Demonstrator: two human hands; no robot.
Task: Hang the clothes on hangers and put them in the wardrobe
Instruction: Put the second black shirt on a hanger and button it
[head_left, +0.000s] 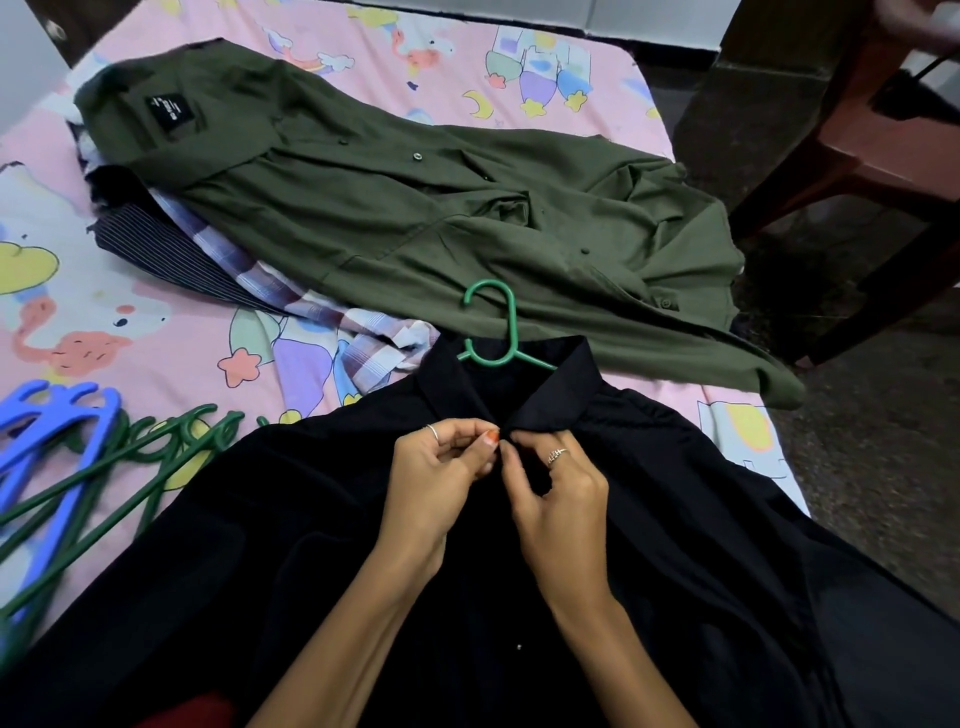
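A black shirt lies spread on the bed in front of me, collar away from me. A green hanger sits inside it, its hook sticking out past the collar. My left hand and my right hand meet just below the collar, each pinching the shirt's front edge at the top button. An olive green shirt lies flat farther back on the bed, over a plaid shirt and a dark striped garment.
Several green hangers and blue hangers lie heaped at the left on the pink cartoon bedsheet. A reddish-brown chair stands on the dark floor to the right of the bed.
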